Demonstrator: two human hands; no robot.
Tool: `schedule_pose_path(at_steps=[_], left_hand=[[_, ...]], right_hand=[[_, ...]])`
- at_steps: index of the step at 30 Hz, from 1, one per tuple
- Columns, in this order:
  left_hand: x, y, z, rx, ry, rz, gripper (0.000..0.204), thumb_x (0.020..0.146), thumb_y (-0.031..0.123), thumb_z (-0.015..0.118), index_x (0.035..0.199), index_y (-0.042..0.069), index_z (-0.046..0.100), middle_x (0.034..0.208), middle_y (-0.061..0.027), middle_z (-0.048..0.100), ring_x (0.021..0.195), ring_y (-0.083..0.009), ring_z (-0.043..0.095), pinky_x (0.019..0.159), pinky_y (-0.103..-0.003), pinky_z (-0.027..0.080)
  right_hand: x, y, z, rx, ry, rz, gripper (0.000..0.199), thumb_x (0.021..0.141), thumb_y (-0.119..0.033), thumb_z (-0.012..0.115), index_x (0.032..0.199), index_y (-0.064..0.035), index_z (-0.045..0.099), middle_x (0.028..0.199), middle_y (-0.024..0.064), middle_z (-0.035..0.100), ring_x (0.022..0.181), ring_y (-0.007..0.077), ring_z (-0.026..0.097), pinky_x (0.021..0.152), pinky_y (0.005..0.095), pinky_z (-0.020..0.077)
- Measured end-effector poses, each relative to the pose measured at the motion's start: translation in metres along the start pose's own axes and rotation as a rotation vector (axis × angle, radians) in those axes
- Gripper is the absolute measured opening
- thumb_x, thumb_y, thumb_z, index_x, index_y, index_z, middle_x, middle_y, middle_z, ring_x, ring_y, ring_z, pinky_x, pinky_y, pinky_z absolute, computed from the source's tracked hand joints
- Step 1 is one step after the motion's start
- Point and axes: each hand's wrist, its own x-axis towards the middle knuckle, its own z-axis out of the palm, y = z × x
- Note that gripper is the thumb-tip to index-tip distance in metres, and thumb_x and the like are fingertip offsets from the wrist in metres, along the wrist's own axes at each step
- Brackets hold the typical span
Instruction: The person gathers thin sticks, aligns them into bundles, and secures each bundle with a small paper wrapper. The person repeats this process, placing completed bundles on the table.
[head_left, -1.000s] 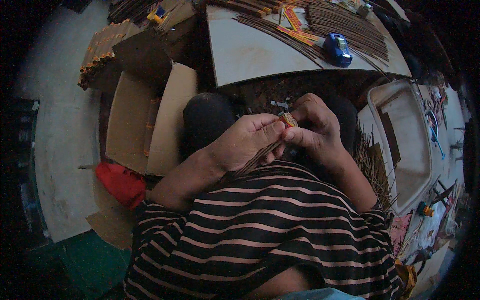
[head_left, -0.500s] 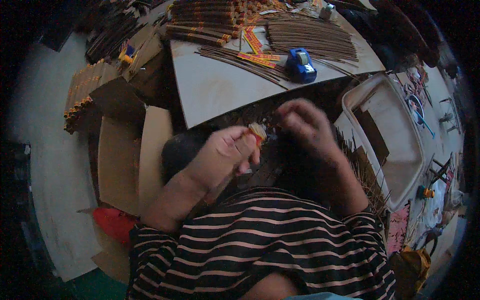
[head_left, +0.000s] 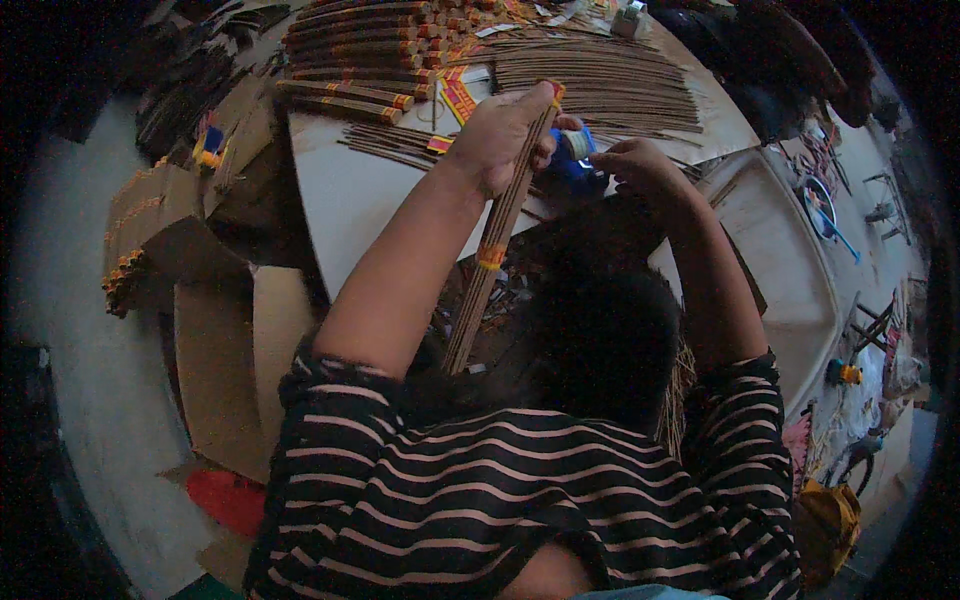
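Observation:
My left hand (head_left: 495,140) is closed around a long, slim bundle of brown incense sticks (head_left: 508,215). The bundle slants from the table's edge down toward my lap, with red-and-yellow paper bands at its top end and around its middle. Just right of it, a blue tape dispenser (head_left: 573,182) stands at the table's front edge, partly covered by my left fingers. My right hand (head_left: 645,170) is at the dispenser's right side, its thumb and forefinger drawn together close to the tape roll. Anything between those fingertips is too small to make out.
The white table (head_left: 335,215) bears a spread of loose sticks (head_left: 600,85), stacked banded bundles (head_left: 355,50) and red-and-yellow paper strips (head_left: 457,100). An opened cardboard box (head_left: 215,360) stands at left, a large white tub (head_left: 790,290) at right.
Both hands have moved forward to the table's edge. The left has raised the bundle, which now shows along its length; the right has come to the tape dispenser.

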Motion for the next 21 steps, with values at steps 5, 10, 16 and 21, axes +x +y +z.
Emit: schedule_pose_path(at_steps=[5, 10, 16, 21], left_hand=[[0.061, -0.024, -0.014, 0.078, 0.060, -0.061, 0.034, 0.087, 0.034, 0.051, 0.095, 0.002, 0.049, 0.084, -0.0132, 0.062, 0.049, -0.0089, 0.047, 0.044, -0.021, 0.040], [0.077, -0.035, -0.023, 0.146, 0.090, -0.101, 0.034, 0.085, 0.037, 0.053, 0.088, 0.003, 0.050, 0.083, -0.0120, 0.062, 0.049, -0.0086, 0.046, 0.043, -0.022, 0.040], [0.081, -0.034, -0.022, 0.185, 0.122, -0.126, 0.035, 0.084, 0.038, 0.054, 0.086, 0.003, 0.052, 0.083, -0.0122, 0.063, 0.050, -0.0087, 0.046, 0.043, -0.022, 0.039], [0.083, -0.037, -0.019, 0.253, 0.152, -0.085, 0.038, 0.083, 0.036, 0.054, 0.088, -0.002, 0.052, 0.083, -0.0139, 0.061, 0.049, -0.0114, 0.046, 0.044, -0.025, 0.038]], right_hand=[[0.016, 0.008, -0.003, 0.061, -0.071, 0.011, 0.027, 0.076, -0.023, 0.064, 0.083, 0.0033, 0.060, 0.073, 0.0053, 0.058, 0.064, 0.0120, 0.050, 0.061, 0.0262, 0.0403], [0.008, 0.009, 0.003, 0.280, -0.057, 0.012, 0.024, 0.077, -0.018, 0.064, 0.086, 0.0029, 0.058, 0.079, 0.0074, 0.058, 0.072, 0.0137, 0.052, 0.066, 0.0276, 0.0423], [-0.006, 0.007, 0.010, 0.502, 0.025, -0.023, 0.024, 0.077, -0.018, 0.062, 0.092, 0.0001, 0.056, 0.083, 0.0071, 0.057, 0.081, 0.0148, 0.052, 0.073, 0.0298, 0.0406], [-0.017, 0.009, 0.010, 0.492, 0.091, -0.028, 0.020, 0.078, -0.017, 0.061, 0.090, -0.0020, 0.056, 0.077, 0.0058, 0.057, 0.074, 0.0137, 0.054, 0.069, 0.0285, 0.0410]])
